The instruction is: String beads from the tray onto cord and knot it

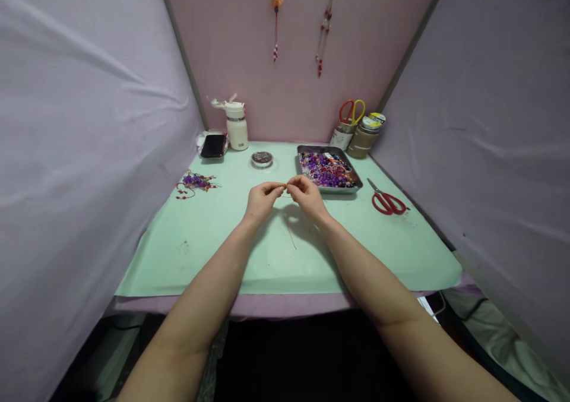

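Above the middle of the green table, my left hand (263, 200) and my right hand (307, 194) meet fingertip to fingertip. Both are closed in a pinch on a thin reddish cord (290, 233), whose loose end hangs down below the fingers. A small orange bit shows between the fingertips; it is too small to tell whether it is a bead. Just behind my right hand stands a metal tray (342, 190) full of purple, orange and dark beads (327, 169).
Red-handled scissors (387, 201) lie at right. Behind are a jar holding scissors (342, 136), a brown jar (363, 141), a small round container (262, 159), a white bottle (237, 132) and a phone (213, 146). Beaded strings (196, 182) lie left; others hang on the back wall (222, 51).
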Tool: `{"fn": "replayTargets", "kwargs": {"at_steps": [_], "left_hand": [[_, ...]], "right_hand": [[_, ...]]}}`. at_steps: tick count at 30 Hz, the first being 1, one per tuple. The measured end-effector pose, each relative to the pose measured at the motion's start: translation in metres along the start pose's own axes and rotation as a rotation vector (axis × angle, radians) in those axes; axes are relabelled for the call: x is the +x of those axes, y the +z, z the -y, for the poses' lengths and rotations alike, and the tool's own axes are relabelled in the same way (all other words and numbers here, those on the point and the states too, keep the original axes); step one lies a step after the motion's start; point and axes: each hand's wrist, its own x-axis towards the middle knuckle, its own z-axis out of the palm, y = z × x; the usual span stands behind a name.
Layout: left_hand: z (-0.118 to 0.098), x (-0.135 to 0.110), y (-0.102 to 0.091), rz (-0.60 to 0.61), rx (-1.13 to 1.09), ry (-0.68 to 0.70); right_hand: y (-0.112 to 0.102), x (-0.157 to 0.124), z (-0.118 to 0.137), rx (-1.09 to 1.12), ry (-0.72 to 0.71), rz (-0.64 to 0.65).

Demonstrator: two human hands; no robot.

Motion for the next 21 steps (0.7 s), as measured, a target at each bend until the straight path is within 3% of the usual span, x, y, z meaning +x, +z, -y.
{"fn": "replayTargets", "kwargs": {"at_steps": [4, 9, 14, 21], "left_hand": [[0.0, 0.0, 0.0, -0.008, -0.019, -0.021], [0.006, 0.002, 0.001, -0.017, -0.13, -0.065], [0.01, 0.005, 0.0, -0.021, -0.188, -0.084], [0.0, 0.005, -0.002, -0.069, -0.3, -0.161]], "right_hand": [[0.0, -0.003, 0.003, -0.141, -0.107, -0.043], [0.0, -0.006, 0.003, -0.193, -0.159, 0.001], [0.0, -0.006, 0.0, -0.184, -0.174, 0.003], [-0.002, -0.004, 0.001, -0.286, -0.184, -0.065]]}}
